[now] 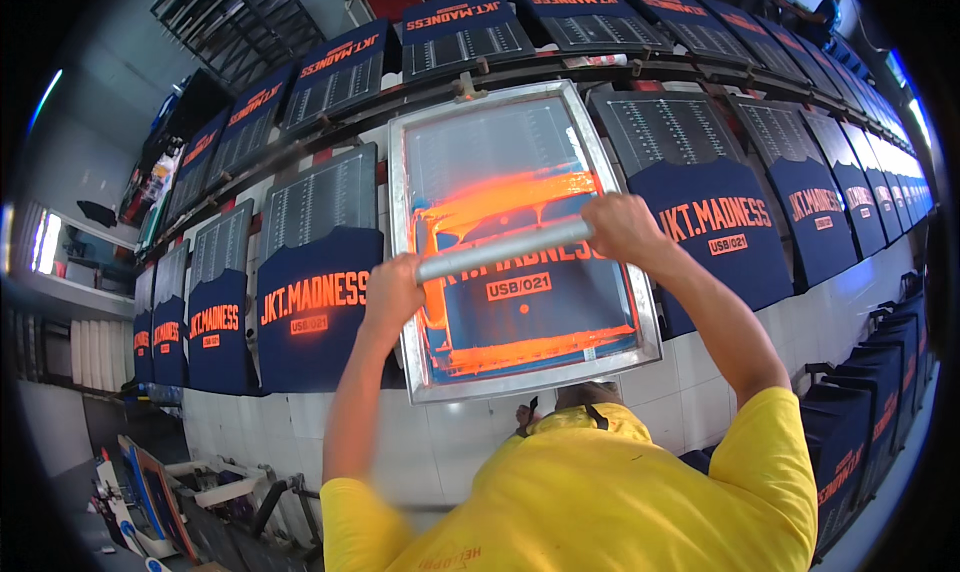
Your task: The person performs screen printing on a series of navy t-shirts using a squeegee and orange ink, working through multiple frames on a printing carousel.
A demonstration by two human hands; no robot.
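Two hands hold one squeegee [505, 251] across a silk-screen frame [520, 242] in the head view. The left hand [392, 294] has its grip wrapped tight round the left end of the grey squeegee handle, and the right hand [622, 228] is clenched the same way round the right end. The bar lies slightly tilted, its right end higher, roughly across the middle of the mesh. Bright orange ink [500, 200] is smeared in a band above the bar and pooled along the lower edge of the frame, with more running down its left side. The metal-rimmed frame rests on a long worktop [690, 372] that runs away to both sides, lined with dark blue shirts [318, 312] on boards, each already bearing orange lettering. A second row of printed shirts [460, 34] runs behind on the far side. The person wears a yellow shirt [620, 492], both forearms reaching up from below. A dark wire rack [235, 22] stands at the upper left, and stacked blue garments [870, 412] sit along the right edge.
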